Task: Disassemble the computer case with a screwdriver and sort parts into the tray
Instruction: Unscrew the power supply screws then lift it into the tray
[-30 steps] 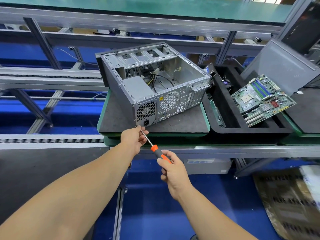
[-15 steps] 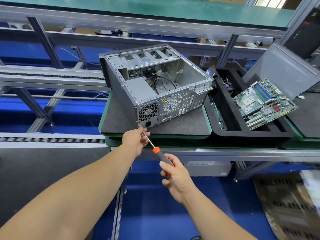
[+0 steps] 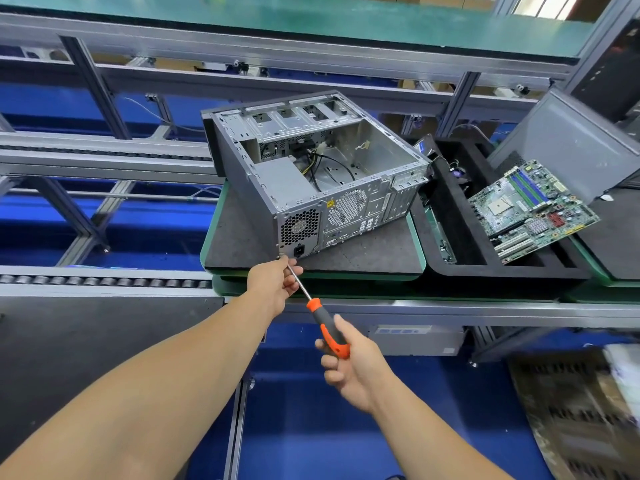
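A grey, green-edged mat (image 3: 242,244) is laid on the bench; the computer case (image 3: 311,181) is set on it, with the black tray (image 3: 485,271) just beside

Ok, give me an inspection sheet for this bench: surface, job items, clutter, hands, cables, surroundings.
Surface: grey mat with green edge, on a roller line.
Job's things: open case on the mat, side panel off, power supply at its rear corner; motherboard tilted across the black foam tray; screwdriver tip at the case's lower rear corner.
Clutter: nothing seen.
Hands: left hand pinches the shaft near the tip; right hand grips the orange handle.
Cables: black and yellow wires loose inside the case.
Surroundings: aluminium frame, blue floor, grey panel leaning behind the tray.
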